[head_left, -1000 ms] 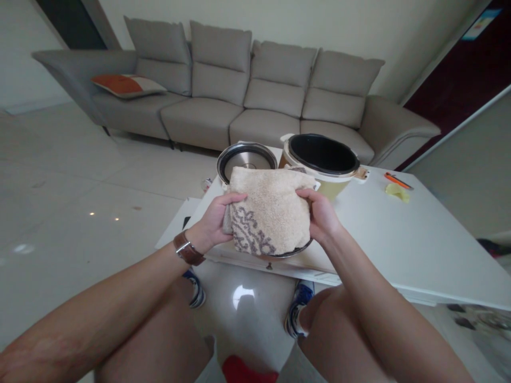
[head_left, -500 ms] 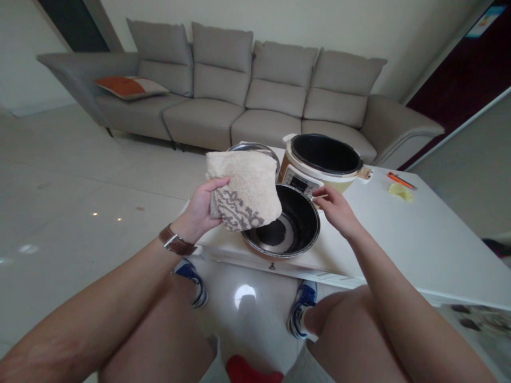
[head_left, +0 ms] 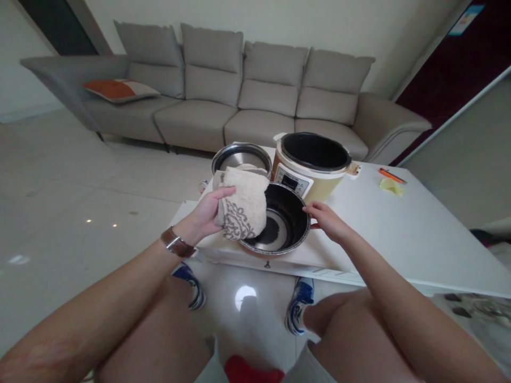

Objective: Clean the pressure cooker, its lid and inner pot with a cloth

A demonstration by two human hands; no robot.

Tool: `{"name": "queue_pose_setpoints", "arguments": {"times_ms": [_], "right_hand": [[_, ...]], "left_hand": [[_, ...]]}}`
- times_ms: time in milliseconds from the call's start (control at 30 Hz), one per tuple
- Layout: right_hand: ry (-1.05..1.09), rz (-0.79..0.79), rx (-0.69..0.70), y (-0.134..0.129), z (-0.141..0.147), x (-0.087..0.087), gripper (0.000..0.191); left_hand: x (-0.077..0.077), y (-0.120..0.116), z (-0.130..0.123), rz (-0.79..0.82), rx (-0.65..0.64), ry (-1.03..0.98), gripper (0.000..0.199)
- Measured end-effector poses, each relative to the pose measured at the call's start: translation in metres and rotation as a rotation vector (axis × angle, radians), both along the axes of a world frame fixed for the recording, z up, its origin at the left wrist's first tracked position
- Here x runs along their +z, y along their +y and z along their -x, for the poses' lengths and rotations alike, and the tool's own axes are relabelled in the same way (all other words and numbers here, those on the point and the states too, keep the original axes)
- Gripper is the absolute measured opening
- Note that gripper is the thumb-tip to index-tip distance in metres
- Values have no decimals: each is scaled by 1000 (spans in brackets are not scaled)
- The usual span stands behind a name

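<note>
My left hand (head_left: 210, 214) grips a folded cream towel (head_left: 245, 199) with a grey pattern, thumb on top. The towel hangs over the left side of a black inner pot (head_left: 293, 218) standing on the white table (head_left: 371, 234). At the pot's right rim, my right hand (head_left: 325, 219) pinches the edge between thumb and fingers. Behind the pot stands an electric cooker (head_left: 307, 183) with its top open and a dark inside. To its left lies a round metal lid (head_left: 243, 155), partly covered by the towel.
An orange utility knife (head_left: 391, 175) and a yellow-green scrap (head_left: 391, 186) lie at the table's right back. Beyond the table stands a grey sofa (head_left: 191, 119) with an orange and white cushion (head_left: 120, 90). A small drawer knob (head_left: 268, 264) juts from the table front.
My left hand has lowered the towel closer to the pot, uncovering more of the lid. My right hand has closed on the pot's rim. The view has shifted slightly.
</note>
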State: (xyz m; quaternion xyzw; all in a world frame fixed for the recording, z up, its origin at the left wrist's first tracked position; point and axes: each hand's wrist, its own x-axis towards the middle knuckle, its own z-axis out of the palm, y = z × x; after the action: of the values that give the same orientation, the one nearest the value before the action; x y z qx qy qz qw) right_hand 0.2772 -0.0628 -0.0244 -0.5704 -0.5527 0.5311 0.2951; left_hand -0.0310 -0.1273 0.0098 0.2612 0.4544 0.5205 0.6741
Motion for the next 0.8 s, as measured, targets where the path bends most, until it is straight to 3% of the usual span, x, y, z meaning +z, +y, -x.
{"name": "queue_pose_setpoints", "arguments": {"times_ms": [167,300,467,567,667,800], "right_hand": [[-50,-28,9,5,1,-8,26],[-66,-29,3,10,3,-11,17],[-28,4,-3,13,3,-13,20],[-42,-19,-10,13,6,-16,24],[-71,-57,6,15,8,-21,26],[-130,-143,27,23,6,-25,27]], "left_hand": [[-1,7,-8,19,-88,95,37],[3,5,-31,-110,-255,281,47],[2,3,-70,-332,-836,658,56],[-1,7,-80,-324,-1058,810,62],[-5,14,-82,-284,-1084,928,80],[-10,21,-89,-268,-976,959,92]]}}
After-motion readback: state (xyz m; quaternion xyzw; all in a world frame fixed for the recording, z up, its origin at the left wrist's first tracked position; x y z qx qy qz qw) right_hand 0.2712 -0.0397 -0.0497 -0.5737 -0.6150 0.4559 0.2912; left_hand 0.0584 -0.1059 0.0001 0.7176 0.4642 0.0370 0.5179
